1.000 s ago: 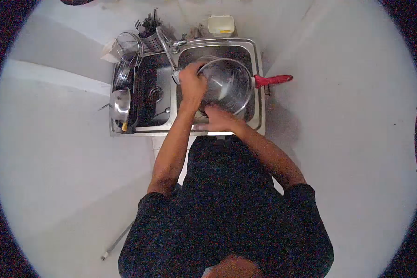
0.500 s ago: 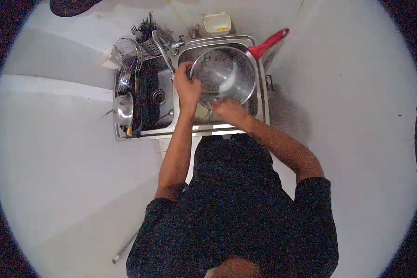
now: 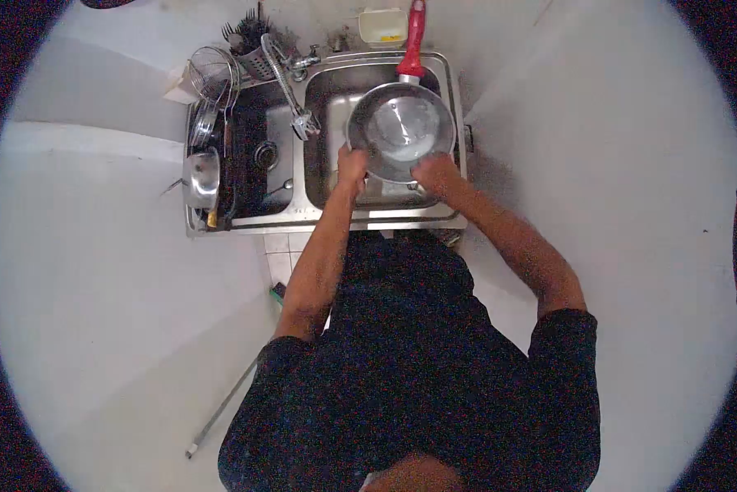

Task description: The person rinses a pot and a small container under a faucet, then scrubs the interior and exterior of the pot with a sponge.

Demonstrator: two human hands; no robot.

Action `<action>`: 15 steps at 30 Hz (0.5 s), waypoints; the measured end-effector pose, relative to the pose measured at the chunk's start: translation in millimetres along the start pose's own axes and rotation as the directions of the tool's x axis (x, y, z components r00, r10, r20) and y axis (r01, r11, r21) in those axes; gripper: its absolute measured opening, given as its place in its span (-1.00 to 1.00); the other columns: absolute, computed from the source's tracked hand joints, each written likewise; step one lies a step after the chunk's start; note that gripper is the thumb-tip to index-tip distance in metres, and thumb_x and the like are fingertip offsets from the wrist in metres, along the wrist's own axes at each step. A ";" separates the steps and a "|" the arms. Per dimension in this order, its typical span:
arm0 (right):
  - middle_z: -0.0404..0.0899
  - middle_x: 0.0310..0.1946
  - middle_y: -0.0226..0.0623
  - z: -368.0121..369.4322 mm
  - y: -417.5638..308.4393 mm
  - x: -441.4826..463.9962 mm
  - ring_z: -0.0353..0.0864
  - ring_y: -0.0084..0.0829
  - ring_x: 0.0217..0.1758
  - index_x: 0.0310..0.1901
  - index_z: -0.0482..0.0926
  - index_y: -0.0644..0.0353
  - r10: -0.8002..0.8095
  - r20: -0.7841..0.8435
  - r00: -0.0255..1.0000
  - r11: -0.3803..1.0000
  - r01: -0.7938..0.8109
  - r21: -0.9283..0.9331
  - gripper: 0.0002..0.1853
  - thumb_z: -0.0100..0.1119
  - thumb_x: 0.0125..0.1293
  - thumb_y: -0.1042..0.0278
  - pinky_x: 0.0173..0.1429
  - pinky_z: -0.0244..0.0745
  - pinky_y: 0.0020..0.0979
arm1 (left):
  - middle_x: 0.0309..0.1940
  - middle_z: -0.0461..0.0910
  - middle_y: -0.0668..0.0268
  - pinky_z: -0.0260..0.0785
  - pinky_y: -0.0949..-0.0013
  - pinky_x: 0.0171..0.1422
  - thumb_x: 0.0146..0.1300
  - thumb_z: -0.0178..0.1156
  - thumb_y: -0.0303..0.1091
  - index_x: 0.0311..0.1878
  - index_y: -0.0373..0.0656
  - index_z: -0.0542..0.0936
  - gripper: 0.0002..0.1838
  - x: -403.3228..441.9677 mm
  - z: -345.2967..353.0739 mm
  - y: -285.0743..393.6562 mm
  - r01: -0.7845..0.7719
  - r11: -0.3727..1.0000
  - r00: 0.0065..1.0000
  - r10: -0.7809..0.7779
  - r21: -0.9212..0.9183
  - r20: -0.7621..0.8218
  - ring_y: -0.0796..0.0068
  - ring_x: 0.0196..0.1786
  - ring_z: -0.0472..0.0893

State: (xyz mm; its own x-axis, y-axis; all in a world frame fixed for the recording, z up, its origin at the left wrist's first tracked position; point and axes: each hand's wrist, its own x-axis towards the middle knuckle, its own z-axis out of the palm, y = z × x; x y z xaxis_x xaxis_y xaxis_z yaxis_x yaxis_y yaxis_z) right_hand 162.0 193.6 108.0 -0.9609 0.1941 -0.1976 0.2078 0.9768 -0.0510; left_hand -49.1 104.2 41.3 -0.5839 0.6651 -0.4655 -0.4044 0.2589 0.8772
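A shiny metal frying pan (image 3: pixel 397 127) with a red handle (image 3: pixel 413 41) is held over the right basin (image 3: pixel 327 98) of a steel sink. Its handle points away from me, and pale liquid or suds show low inside the bowl. My left hand (image 3: pixel 353 170) is closed on the rim at the lower left. On the lower right of the rim, my right hand (image 3: pixel 436 174) is closed too, its fingertips partly hidden. A tap with a flexible spout (image 3: pixel 280 75) ends just left of the pan.
The left basin (image 3: pixel 282 135) contains a spoon (image 3: pixel 285 187). Along its left side are a metal bowl (image 3: pixel 202 178) and wire strainers (image 3: pixel 213 72). Behind stand a cutlery holder with forks (image 3: pixel 258 64) and a white plastic tub (image 3: pixel 382 27). A pole (image 3: pixel 221 406) lies lower left.
The pan has turned so its handle swings from the upper right to straight away from me. My left hand has slid down along the rim; my right has moved slightly right.
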 end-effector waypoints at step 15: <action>0.59 -0.08 0.19 41.2 -15.6 66.6 0.61 0.05 -0.01 -0.13 0.64 0.33 0.371 0.237 0.898 0.920 -0.391 0.042 -0.66 0.06 0.17 0.28 0.18 0.40 0.05 | -0.12 0.60 0.22 0.48 0.24 -0.19 0.35 0.20 -0.05 0.16 -0.23 0.43 -0.49 -80.7 20.0 19.7 0.113 0.979 0.980 -0.137 -0.168 -0.144 0.35 -0.19 0.59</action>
State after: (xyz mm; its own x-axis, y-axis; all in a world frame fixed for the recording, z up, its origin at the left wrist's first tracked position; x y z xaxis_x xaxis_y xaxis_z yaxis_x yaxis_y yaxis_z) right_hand 102.3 187.6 55.3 -0.7423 0.5149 -0.4288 0.5743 0.8186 -0.0112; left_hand 4.2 69.6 98.5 -0.6179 0.5155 -0.5937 -0.5801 0.2108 0.7868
